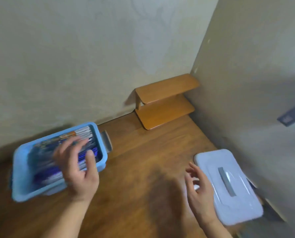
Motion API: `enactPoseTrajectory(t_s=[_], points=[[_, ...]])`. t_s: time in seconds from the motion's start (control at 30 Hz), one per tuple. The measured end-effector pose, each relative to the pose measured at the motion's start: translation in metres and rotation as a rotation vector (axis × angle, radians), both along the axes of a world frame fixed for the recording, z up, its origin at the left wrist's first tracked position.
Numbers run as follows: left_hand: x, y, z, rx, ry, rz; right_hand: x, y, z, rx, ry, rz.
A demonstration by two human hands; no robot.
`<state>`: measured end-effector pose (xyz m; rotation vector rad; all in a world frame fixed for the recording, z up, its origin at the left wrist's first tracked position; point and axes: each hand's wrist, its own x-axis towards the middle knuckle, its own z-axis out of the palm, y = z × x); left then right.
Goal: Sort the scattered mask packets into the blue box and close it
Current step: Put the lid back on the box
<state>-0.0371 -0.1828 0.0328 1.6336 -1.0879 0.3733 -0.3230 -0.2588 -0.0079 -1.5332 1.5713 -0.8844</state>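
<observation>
The blue box [19, 169] sits on the wooden bench [134, 160], at the left and close to the far wall. It is full of mask packets [45, 162] that stand on edge in a row, so many fit side by side. I see no packets lying loose on the bench, so the sorting looks done.

The left hand [74, 167] lies over the packets with its fingers spread and mostly straight. It is not gripping anything. It seems to press the packets down and keep the box steady, so the top can go on flat. The picture is blurry here, so I cannot tell how hard it pushes.

The pale lid [229, 186] lies flat on the bench at the near right, well apart from the box. The right hand [200, 191] is loose and open, just beside the lid's left edge. It may be touching that edge, but I cannot be sure. It looks set to pick the lid up next.

A small wooden shelf [165, 102] stands in the far corner.
</observation>
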Motion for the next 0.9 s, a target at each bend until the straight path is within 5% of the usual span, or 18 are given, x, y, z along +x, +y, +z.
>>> enactPoseTrajectory(t_s=[0.1, 0.2, 0.3, 0.47, 0.53, 0.73, 0.9], points=[[-0.086, -0.063, -0.025, 0.202, 0.135, -0.459, -0.092, 0.002, -0.017, 0.012, 0.131, -0.418], [-0.162, -0.12, -0.048, 0.537, 0.266, -0.72, -0.149, -0.006, -0.037, 0.261, 0.281, -0.677], [-0.223, -0.166, -0.055, 0.9, 0.251, -0.819, -0.164, -0.009, -0.046, 0.478, 0.152, -0.78], [-0.265, -0.196, -0.076, 1.417, -0.011, -0.848, -0.169, -0.005, -0.059, 0.472, -0.099, -0.798], [-0.269, -0.195, -0.077, 1.413, -0.037, -0.817, -0.165, -0.004, -0.053, 0.411, -0.147, -0.843], [-0.229, -0.171, -0.039, 1.205, 0.261, -0.614, -0.128, -0.016, -0.017, 0.096, -0.307, -0.857], [-0.081, -0.11, 0.018, 0.806, 0.233, -0.264, -0.027, -0.045, 0.021, 0.059, -0.405, -0.355]])
